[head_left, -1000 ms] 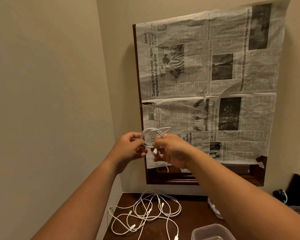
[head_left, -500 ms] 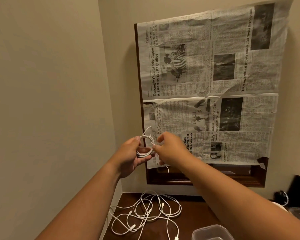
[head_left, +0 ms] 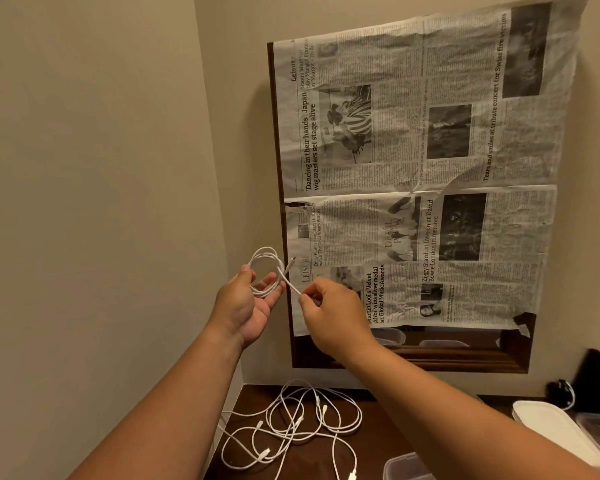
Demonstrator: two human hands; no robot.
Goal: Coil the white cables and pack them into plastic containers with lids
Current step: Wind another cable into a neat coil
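Both hands are raised in front of the newspaper (head_left: 413, 168) on the wall. The left hand (head_left: 246, 306) holds a small coiled cable (head_left: 265, 271), its loops hung over the curled fingers and the thumb. At its three o'clock, the right hand (head_left: 333, 313) pinches the cable's free end between thumb and forefinger. Down at six o'clock a tangle of loose cables (head_left: 291, 424) lies on the desk (head_left: 395, 427), with a plastic container (head_left: 406, 467) at their four o'clock.
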